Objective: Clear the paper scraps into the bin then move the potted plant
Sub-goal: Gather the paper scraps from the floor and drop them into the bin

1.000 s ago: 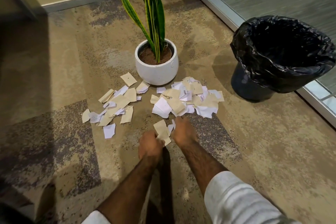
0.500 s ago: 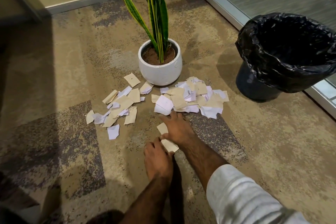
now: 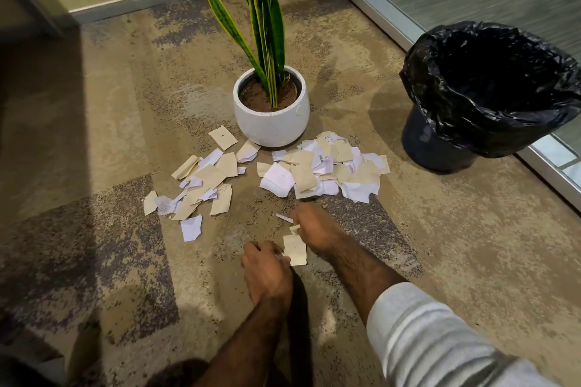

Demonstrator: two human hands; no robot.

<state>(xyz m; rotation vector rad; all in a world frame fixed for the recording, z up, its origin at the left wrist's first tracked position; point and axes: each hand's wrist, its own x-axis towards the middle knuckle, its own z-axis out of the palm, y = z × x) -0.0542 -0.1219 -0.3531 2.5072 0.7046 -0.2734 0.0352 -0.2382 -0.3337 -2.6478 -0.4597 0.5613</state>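
Gathering step. The right hand (image 3: 316, 231) pinches a small scrap (image 3: 295, 227). The left hand (image 3: 267, 270), fingers curled, touches a beige scrap (image 3: 295, 250) on the floor (image 3: 125, 135); its grip cannot be told. Two piles (image 3: 323, 166) lie just before the pot (image 3: 272, 122), and the bin (image 3: 490, 88) stands at the floor's right edge. Advisable: sweep the piles together and lift cupped handfuls.

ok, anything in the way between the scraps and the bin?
Nothing visible. Bare carpet lies between the scraps and the bin; the potted plant stands behind the piles, off that line.
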